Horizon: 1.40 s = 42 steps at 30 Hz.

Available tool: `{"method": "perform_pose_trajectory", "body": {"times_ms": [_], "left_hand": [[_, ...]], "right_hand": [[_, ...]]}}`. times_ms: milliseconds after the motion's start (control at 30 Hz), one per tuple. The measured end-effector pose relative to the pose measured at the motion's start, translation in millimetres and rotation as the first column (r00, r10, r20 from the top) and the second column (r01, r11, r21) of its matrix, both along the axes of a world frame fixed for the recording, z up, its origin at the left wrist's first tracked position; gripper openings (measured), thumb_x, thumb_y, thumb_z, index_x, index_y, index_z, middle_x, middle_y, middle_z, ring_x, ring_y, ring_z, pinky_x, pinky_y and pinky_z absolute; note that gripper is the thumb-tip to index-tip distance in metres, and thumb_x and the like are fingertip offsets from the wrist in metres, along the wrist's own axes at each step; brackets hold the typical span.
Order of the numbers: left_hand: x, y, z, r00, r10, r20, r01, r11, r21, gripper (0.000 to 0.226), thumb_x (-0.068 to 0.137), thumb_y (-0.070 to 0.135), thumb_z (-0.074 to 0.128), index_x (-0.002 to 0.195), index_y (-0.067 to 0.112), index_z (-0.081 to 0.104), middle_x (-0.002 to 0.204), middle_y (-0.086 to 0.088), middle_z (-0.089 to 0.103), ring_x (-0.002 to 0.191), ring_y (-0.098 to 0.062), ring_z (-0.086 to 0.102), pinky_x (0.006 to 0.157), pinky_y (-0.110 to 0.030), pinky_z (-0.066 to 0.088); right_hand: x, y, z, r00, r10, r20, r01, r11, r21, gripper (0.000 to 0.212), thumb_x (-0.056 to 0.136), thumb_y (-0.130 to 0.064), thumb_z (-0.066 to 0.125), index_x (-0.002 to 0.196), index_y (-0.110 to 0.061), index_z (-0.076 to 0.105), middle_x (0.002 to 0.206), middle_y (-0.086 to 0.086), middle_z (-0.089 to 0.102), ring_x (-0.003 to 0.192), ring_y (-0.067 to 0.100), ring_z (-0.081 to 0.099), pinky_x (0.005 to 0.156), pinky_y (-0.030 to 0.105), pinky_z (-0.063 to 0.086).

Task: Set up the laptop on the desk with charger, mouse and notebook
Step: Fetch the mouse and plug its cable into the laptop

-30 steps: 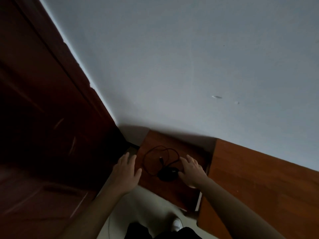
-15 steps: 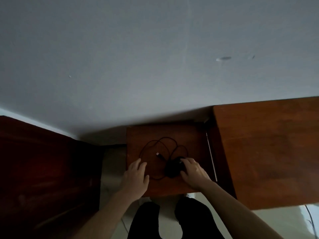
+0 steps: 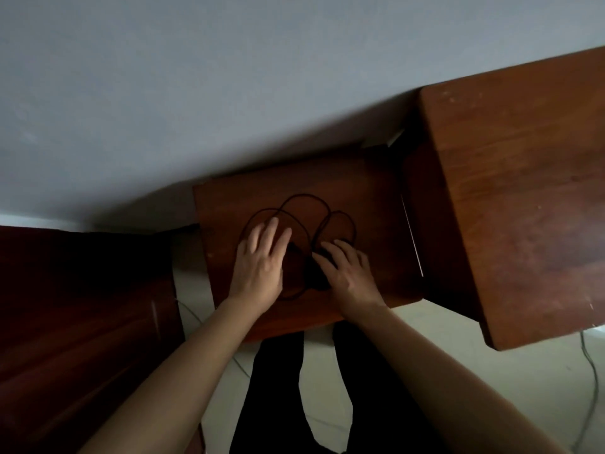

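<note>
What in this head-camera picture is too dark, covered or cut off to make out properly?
- Mouse: black in dim light, mostly covered by the right hand; its shape and buttons are unclear.
- Cable: part of its loops runs under the left hand; its plug end cannot be found.
- Taller wooden desk: cut off by the right edge.
- Dark furniture on the left: too shadowed to identify.

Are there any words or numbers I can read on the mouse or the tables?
None can be read. The mouse is dark and mostly under the right hand; no label shows. The small table, the cord and the desk show no writing.
</note>
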State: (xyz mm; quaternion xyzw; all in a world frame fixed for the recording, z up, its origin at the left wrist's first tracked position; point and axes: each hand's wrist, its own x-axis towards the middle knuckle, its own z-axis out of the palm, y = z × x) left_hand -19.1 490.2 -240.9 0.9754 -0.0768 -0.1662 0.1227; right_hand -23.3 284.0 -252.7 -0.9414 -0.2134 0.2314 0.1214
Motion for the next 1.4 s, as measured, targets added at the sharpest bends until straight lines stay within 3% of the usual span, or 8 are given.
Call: {"method": "perform_pose_trajectory", "body": {"times_ms": [167,300,433,567,800,1033,1233,1400], "left_hand": [[6,-8,-8,0.991,-0.119,-0.066,0.126,0.987,0.104,0.026,0.088,0.010,0.061,0.111,0.015,0.071,0.116,-0.007,0.066,0.115,-0.032,0.052,0.093,-0.045,0.040],[-2,-2,14,0.984,0.175,-0.031,-0.177,0.980,-0.088,0.014,0.088,0.015,0.066,0.101,0.012,0.066,0.098,-0.006,0.062,0.091,-0.026,0.059,0.067,-0.036,0.048],[-4,7,52,0.884,0.467,-0.017,-0.457,0.857,-0.236,0.015,0.091,0.022,0.065,0.102,0.013,0.063,0.092,0.002,0.063,0.079,-0.019,0.060,0.062,-0.029,0.043],[6,11,100,0.721,0.691,-0.045,-0.647,0.649,-0.401,0.013,0.089,0.020,0.068,0.098,0.013,0.064,0.079,0.003,0.062,0.070,-0.019,0.060,0.064,-0.029,0.042],[23,20,183,0.699,0.714,-0.039,-0.569,0.523,-0.635,0.011,0.088,0.017,0.069,0.096,0.013,0.063,0.077,-0.001,0.065,0.070,-0.018,0.063,0.063,-0.030,0.049],[62,-8,255,0.774,0.623,-0.115,-0.424,0.374,-0.825,0.006,0.077,0.021,0.054,0.078,0.022,0.049,0.061,0.002,0.062,0.052,-0.008,0.057,0.055,-0.029,0.043],[56,-73,332,0.842,0.535,-0.060,-0.226,0.250,-0.942,0.006,0.073,0.024,0.043,0.075,0.020,0.041,0.060,-0.001,0.044,0.052,-0.015,0.038,0.047,-0.029,0.030],[34,-139,387,0.878,0.468,0.098,-0.060,0.312,-0.948,0.009,0.083,0.013,0.050,0.076,0.018,0.048,0.063,-0.002,0.048,0.055,-0.015,0.040,0.050,-0.029,0.032]], "right_hand": [[-1,-10,4,0.988,-0.156,-0.009,0.156,0.986,0.049,0.069,0.069,-0.013,0.072,0.136,-0.015,0.059,0.128,0.017,0.057,0.120,0.041,0.051,0.098,0.052,0.039],[1,-29,17,0.939,-0.324,-0.118,0.335,0.938,0.090,0.069,0.073,-0.034,0.075,0.136,-0.016,0.055,0.119,0.014,0.049,0.106,0.037,0.053,0.090,0.043,0.047],[10,-42,45,0.884,-0.440,-0.157,0.457,0.884,0.098,0.071,0.070,-0.052,0.071,0.133,-0.025,0.050,0.120,0.006,0.042,0.100,0.030,0.057,0.076,0.035,0.051],[22,-44,81,0.898,-0.427,-0.109,0.434,0.899,0.063,0.076,0.064,-0.060,0.067,0.128,-0.026,0.045,0.119,0.002,0.040,0.108,0.026,0.052,0.082,0.036,0.051],[20,-43,152,0.888,-0.460,-0.021,0.460,0.883,0.092,0.078,0.067,-0.063,0.067,0.130,-0.024,0.044,0.121,-0.002,0.054,0.114,0.021,0.052,0.090,0.035,0.045],[-16,-71,219,0.584,-0.811,-0.028,0.738,0.516,0.436,0.056,0.072,-0.072,0.054,0.109,-0.034,0.035,0.102,-0.007,0.053,0.086,0.015,0.055,0.068,0.030,0.041],[-25,-122,287,0.314,-0.948,-0.050,0.657,0.179,0.732,0.050,0.076,-0.066,0.056,0.110,-0.034,0.040,0.097,-0.014,0.054,0.086,0.002,0.054,0.066,0.022,0.040],[-42,-196,337,0.218,-0.973,-0.071,0.531,0.057,0.846,0.055,0.078,-0.065,0.057,0.118,-0.031,0.043,0.097,-0.013,0.056,0.088,0.007,0.058,0.071,0.027,0.047]]}}
